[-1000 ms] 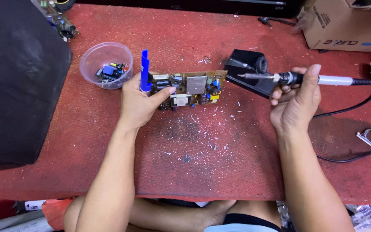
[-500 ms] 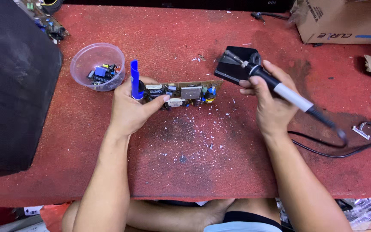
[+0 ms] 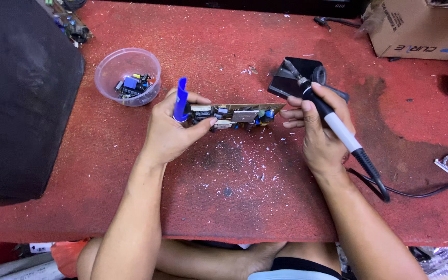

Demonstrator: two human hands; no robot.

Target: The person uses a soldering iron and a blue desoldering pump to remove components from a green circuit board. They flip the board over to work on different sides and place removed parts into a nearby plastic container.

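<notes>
My left hand (image 3: 169, 129) grips the left end of a brown circuit board (image 3: 234, 114) held on edge over the red table, with a blue tool (image 3: 181, 98) sticking up between its fingers. My right hand (image 3: 320, 129) holds a soldering iron (image 3: 333, 122) like a pen, tip pointing up and away toward the black iron stand (image 3: 299, 78). The fingertips of that hand touch the board's right end. The iron's black cable (image 3: 421, 193) trails off to the right.
A clear plastic bowl (image 3: 127, 76) with small electronic parts sits at the upper left. A large black object (image 3: 22, 93) covers the left side. A cardboard box (image 3: 421, 26) stands at the top right. Solder flecks litter the red tabletop (image 3: 245, 197).
My right hand swung the soldering iron from lying sideways to pointing away, and moved left to the board's right end. The left hand kept hold of the board.
</notes>
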